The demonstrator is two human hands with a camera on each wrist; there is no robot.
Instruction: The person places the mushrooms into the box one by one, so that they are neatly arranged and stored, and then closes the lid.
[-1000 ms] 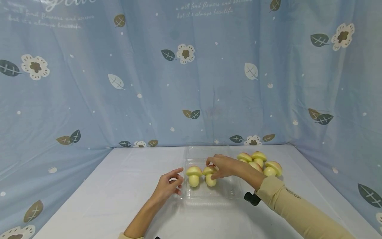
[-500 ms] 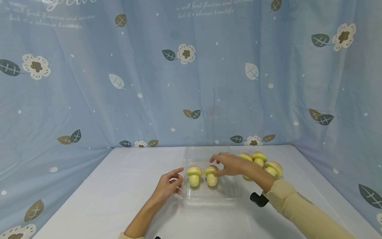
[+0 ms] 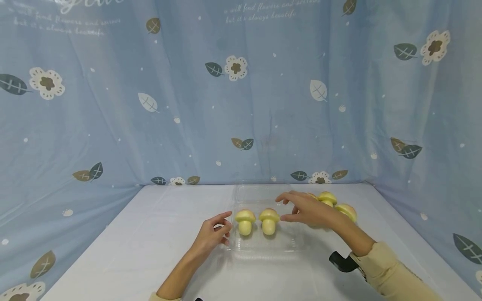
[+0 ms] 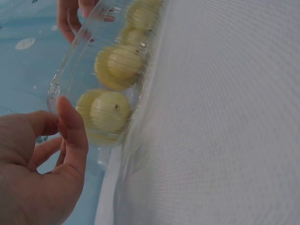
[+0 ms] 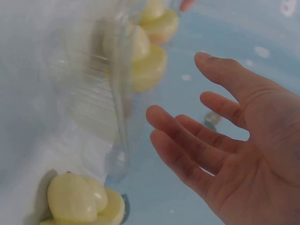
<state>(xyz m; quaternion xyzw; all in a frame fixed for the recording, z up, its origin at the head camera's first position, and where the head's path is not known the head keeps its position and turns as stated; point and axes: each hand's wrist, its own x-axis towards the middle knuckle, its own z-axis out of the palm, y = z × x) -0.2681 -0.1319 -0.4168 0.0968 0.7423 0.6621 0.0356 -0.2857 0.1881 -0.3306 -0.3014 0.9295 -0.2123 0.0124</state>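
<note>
A clear plastic box (image 3: 284, 242) with its lid folded back lies on the white table. Two pale-yellow toy mushrooms stand side by side in it, the left mushroom (image 3: 245, 222) and the right mushroom (image 3: 269, 221), with reddish tints on their caps. At the box's left edge, my left hand (image 3: 210, 237) holds the rim between thumb and finger, as the left wrist view shows near the rim (image 4: 55, 86). My right hand (image 3: 310, 210) hovers over the box's right side, just right of the right mushroom. Its fingers are spread and loosely bent, holding nothing.
Several more toy mushrooms lie on the table right of the box, partly hidden by the right hand; one mushroom (image 3: 326, 197) is at the back and another mushroom (image 3: 347, 211) is nearer. A blue patterned curtain (image 3: 188, 104) hangs behind the white table (image 3: 150, 234).
My right hand has let go of the right mushroom and moved right, away from it. That mushroom now stands slightly farther from the left one. My left hand has kept still.
</note>
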